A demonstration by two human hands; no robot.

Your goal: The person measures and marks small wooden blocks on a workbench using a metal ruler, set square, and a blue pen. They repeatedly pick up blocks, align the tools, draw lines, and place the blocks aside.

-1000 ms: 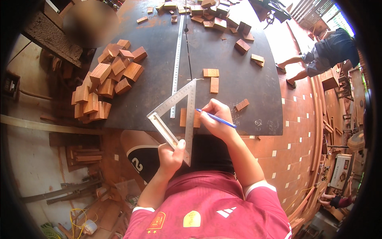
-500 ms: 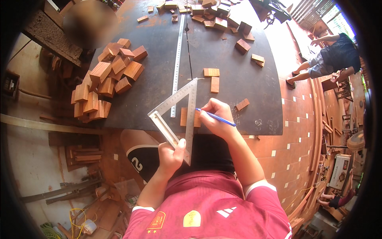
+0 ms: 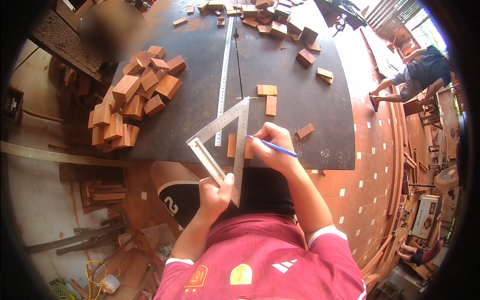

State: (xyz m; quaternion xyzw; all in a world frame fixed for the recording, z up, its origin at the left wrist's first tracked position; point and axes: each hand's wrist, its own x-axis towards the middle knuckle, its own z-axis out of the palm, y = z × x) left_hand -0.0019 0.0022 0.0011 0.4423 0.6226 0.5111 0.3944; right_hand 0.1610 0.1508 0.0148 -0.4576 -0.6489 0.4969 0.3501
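My left hand [image 3: 216,194] is closed on the lower corner of a metal triangle square [image 3: 243,130], thumb on top. The square lies across a small wooden block [image 3: 232,145] at the table's near edge. Between the fingers of my right hand [image 3: 274,145] is a blue pen [image 3: 278,148], its tip against the square's right edge, over the block. My fingers partly cover the block's right side. A long steel ruler [image 3: 225,75] runs away from me on the dark table [image 3: 300,110], its near end beside the block.
Two small wooden pieces [image 3: 270,105] lie just beyond my right hand, and a small block [image 3: 305,131] sits to its right. Stacked wooden blocks [image 3: 135,107] stand at left; more blocks [image 3: 278,30] lie scattered at the far end. Another person [image 3: 425,72] stands off to the right.
My hands, the square and the pen stay almost in place. At the right, the other person has shifted slightly.
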